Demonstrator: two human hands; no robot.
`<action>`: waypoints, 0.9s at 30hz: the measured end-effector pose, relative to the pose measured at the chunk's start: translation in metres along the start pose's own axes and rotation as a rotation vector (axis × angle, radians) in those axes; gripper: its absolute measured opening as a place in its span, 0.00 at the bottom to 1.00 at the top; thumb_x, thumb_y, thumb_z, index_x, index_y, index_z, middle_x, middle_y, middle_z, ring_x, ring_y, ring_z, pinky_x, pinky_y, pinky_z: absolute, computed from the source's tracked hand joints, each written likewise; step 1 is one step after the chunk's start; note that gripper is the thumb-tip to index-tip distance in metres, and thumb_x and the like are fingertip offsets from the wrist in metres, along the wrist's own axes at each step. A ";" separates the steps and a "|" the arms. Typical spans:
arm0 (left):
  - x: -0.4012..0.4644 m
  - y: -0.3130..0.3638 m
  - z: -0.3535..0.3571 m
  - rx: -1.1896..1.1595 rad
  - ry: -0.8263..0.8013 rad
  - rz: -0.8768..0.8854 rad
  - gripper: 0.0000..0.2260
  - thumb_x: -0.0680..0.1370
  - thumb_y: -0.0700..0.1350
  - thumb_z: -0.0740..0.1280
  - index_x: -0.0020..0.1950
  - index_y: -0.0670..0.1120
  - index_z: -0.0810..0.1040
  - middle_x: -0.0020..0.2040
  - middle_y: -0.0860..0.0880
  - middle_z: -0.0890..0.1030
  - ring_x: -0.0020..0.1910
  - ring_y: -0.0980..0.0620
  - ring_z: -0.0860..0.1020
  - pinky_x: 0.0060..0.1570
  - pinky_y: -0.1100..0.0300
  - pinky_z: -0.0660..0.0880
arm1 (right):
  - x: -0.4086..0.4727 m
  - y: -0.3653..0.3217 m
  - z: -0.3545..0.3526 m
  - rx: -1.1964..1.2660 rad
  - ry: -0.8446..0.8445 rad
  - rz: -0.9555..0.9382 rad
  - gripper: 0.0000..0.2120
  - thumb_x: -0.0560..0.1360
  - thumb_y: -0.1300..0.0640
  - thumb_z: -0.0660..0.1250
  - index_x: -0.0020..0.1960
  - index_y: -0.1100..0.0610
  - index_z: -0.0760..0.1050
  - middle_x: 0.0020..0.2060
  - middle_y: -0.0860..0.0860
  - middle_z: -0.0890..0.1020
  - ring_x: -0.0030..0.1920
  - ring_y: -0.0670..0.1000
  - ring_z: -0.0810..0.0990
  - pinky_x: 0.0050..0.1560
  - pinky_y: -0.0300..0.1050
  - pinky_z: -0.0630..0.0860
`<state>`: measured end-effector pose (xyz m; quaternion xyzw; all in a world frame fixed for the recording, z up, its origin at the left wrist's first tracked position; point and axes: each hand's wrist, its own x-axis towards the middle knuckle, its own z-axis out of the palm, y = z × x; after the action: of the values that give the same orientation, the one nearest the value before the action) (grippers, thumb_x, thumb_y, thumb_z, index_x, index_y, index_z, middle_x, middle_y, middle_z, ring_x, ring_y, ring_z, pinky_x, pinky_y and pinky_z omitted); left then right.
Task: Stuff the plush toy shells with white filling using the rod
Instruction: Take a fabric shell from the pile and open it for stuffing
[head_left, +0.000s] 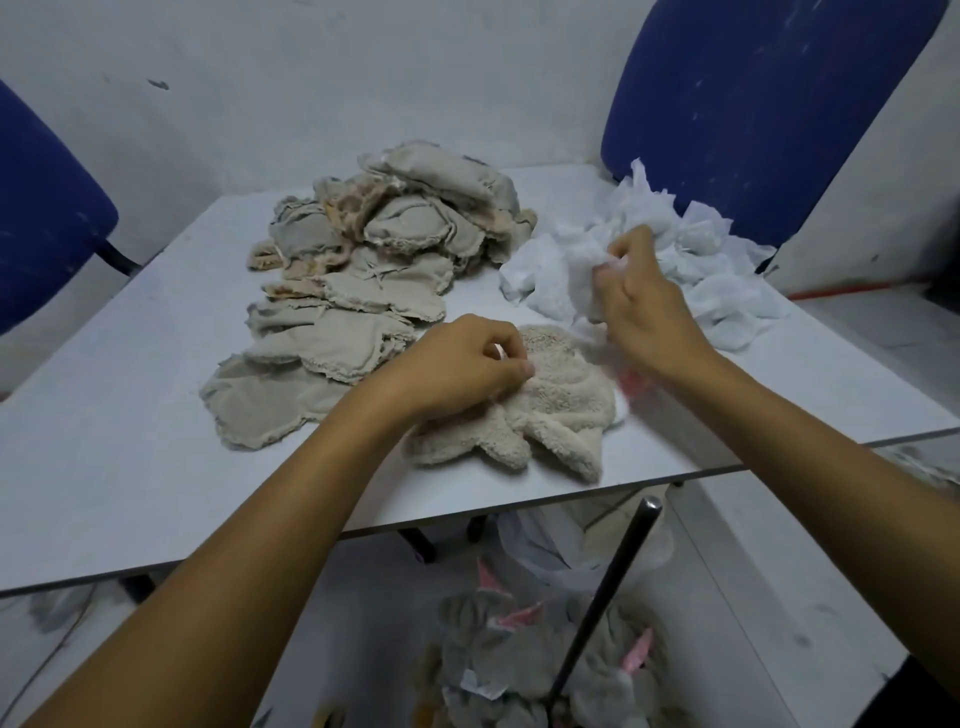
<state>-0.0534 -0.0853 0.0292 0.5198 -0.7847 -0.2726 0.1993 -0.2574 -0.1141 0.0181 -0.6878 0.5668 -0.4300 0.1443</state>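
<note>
The head view shows the cream plush shell (545, 410) lying near the middle of the bench (130, 415), limp and light; I judge it is best held at its opening edge, where the left hand (457, 371) pinches it with curled fingers. The right hand (641, 306) grips a tuft of the white filling (717, 260), airy and easily torn. The rod (608, 592) leans below the near edge; the pile of empty shells (374, 270) crowds the far left.

Cream plush shell (550, 410), beige-grey shell pile (374, 260), white filling (691, 260), blue chairs (753, 104), seemingly black rod (608, 587).
</note>
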 end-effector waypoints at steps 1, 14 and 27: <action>0.000 0.001 0.002 0.056 0.042 0.035 0.03 0.77 0.50 0.70 0.45 0.52 0.82 0.39 0.56 0.79 0.34 0.63 0.75 0.37 0.62 0.68 | 0.000 -0.006 -0.003 0.134 0.023 0.066 0.05 0.85 0.52 0.53 0.57 0.52 0.60 0.42 0.53 0.77 0.36 0.53 0.81 0.34 0.50 0.78; -0.004 0.008 0.010 0.227 0.113 0.153 0.02 0.75 0.44 0.70 0.46 0.48 0.80 0.38 0.55 0.78 0.38 0.58 0.75 0.36 0.72 0.67 | -0.049 -0.044 0.008 0.452 -0.076 0.238 0.13 0.73 0.60 0.73 0.56 0.50 0.80 0.50 0.52 0.80 0.44 0.49 0.83 0.41 0.44 0.82; -0.011 -0.002 0.019 -0.845 0.173 -0.160 0.13 0.77 0.30 0.62 0.51 0.49 0.69 0.32 0.47 0.72 0.26 0.55 0.70 0.27 0.64 0.70 | -0.078 -0.030 0.026 -0.167 -0.089 -0.202 0.09 0.76 0.54 0.69 0.54 0.55 0.83 0.47 0.49 0.78 0.48 0.50 0.76 0.45 0.47 0.73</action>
<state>-0.0588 -0.0722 0.0132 0.4726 -0.5421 -0.5397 0.4376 -0.2172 -0.0413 -0.0105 -0.7692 0.5216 -0.3628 0.0677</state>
